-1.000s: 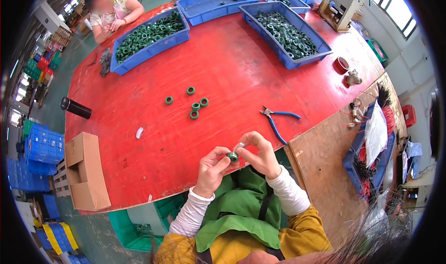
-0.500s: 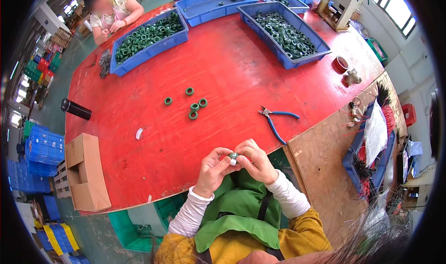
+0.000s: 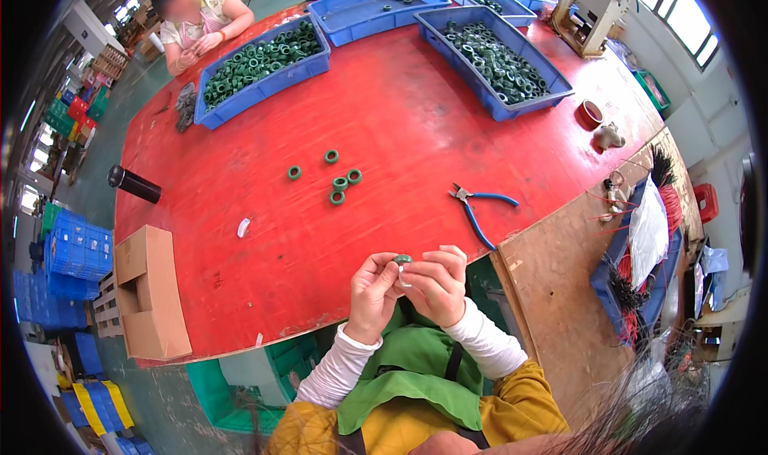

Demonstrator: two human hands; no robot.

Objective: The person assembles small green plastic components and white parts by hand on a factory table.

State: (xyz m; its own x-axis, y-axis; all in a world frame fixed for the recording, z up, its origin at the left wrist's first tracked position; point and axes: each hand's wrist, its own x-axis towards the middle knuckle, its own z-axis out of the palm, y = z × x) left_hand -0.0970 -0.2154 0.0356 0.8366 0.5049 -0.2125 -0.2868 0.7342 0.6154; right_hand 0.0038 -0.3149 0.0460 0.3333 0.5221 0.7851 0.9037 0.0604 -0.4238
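Two bare hands work close together at the near edge of the red tabletop (image 3: 384, 119). Left hand (image 3: 370, 291): thumb and fingers pinch one green ring (image 3: 403, 258), which sits between the two sets of fingertips. Right hand (image 3: 440, 287): fingers bent, tips beside a pale strip (image 3: 405, 280) just below the ring; whether they grip it cannot be told. Beyond the left hand and slightly to its left, five loose green rings (image 3: 339, 190) lie on the tabletop, three grouped closely. Farther left of that hand: one curved white piece (image 3: 243, 228). Beyond the right hand, to its right: blue-handled cutters (image 3: 475, 224), jaws pointing away from the hands.
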